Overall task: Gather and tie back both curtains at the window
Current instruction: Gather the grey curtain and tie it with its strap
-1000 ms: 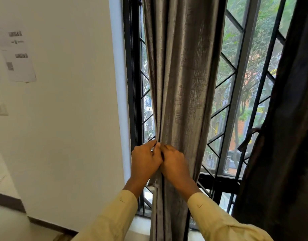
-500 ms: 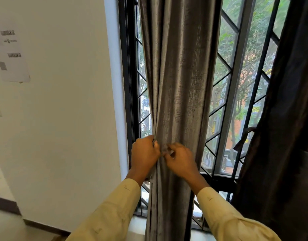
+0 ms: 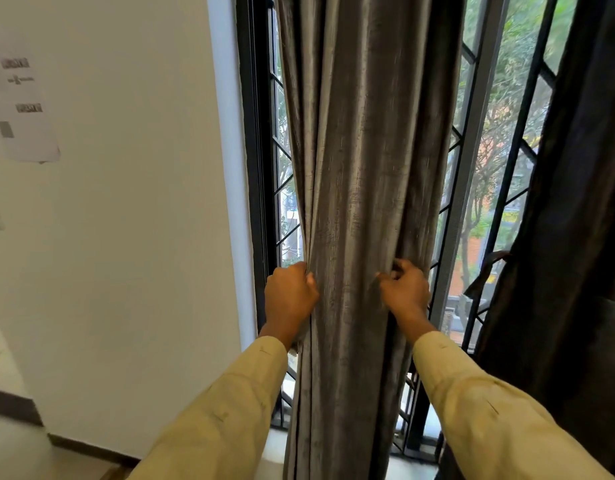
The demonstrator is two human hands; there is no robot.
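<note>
A grey textured curtain [image 3: 361,161] hangs bunched in folds at the window's left side. My left hand [image 3: 288,296] grips its left edge at waist height, fingers curled round the fabric. My right hand [image 3: 405,289] pinches folds on the curtain's right side, about a hand's width from the left one. A second, darker curtain [image 3: 573,237] hangs at the right edge, gathered, with a dark tie-back loop [image 3: 486,271] sticking out from its left side.
Behind the curtains stands a black-framed window [image 3: 254,168] with a diagonal metal grille [image 3: 528,98]. A white wall [image 3: 126,202] with a taped paper sheet [image 3: 25,112] fills the left. A dark skirting runs along the floor at lower left.
My hands were together at the front of the grey curtain; they have moved apart, the right hand sliding right along the folds and the left staying on the left edge.
</note>
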